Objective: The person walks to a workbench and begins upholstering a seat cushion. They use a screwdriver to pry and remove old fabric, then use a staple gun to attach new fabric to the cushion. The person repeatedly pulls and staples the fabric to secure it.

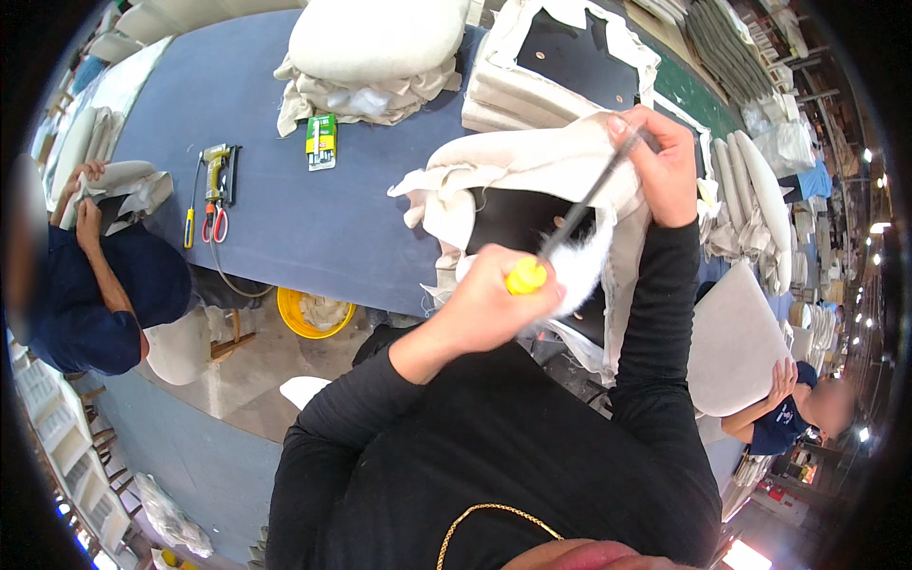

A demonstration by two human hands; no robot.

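Left hand point(503, 299) wrapped firmly around the yellow handle of a long-shafted tool point(573, 225); the dark shaft slants away over the seat cushion point(532, 147) toward its far right corner. Right hand point(665, 171) clamped on the cushion's cream cover at that corner, the shaft's far end at its thumb and fingers; whether it also grips the shaft cannot be told. The cushion lies underside up on the blue table point(313, 218), directly before the torso, its loose cloth edges bordering a black panel point(513, 220). White stuffing point(578, 275) protrudes beneath the shaft, beside the left hand. Beyond the cushion's far edge, a cushion stack point(570, 57) stands close behind, leaving little room there. Leftward, a broad stretch of tabletop separates the cushion from a staple gun point(218, 173) and red-handled scissors point(215, 223). A green box point(321, 142) lies just in front of a cream cushion pile point(370, 43). Below the table's near edge stands a yellow bucket point(285, 313); well apart, at far left, a co-worker point(104, 285) handles another piece.
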